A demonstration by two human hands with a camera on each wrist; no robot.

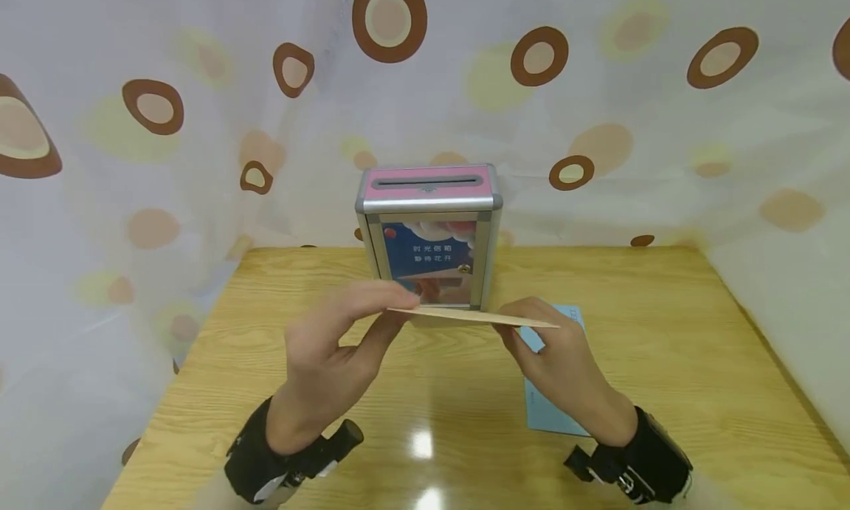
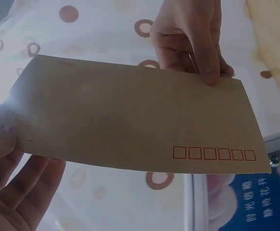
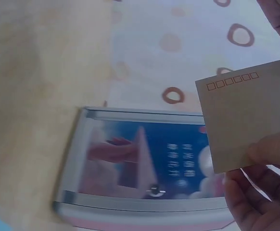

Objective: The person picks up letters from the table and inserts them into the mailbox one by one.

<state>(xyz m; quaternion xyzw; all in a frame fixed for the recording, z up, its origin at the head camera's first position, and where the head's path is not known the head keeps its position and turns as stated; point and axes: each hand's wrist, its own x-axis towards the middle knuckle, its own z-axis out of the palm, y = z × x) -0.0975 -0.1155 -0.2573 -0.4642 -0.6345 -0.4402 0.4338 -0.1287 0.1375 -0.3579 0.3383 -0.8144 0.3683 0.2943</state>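
A brown paper envelope (image 2: pixel 120 115) with a row of small red squares is held up between both hands, seen nearly edge-on in the head view. My left hand (image 1: pixel 339 355) pinches one end between thumb and fingers. At the other end, my right hand (image 1: pixel 564 362) pinches it the same way. Beyond the envelope stands a letter box (image 1: pixel 428 244) with a pink top, silver frame and a slot (image 1: pixel 425 181) in the top. A small lock (image 1: pixel 464 269) sits on its picture front. The envelope is in front of the box and apart from the slot.
On the wooden table (image 1: pixel 279 296), a light blue sheet or booklet (image 1: pixel 554 414) lies partly under the right hand in the head view. A white cloth with brown and yellow spots (image 1: pixel 465 111) hangs behind the box and at both sides.
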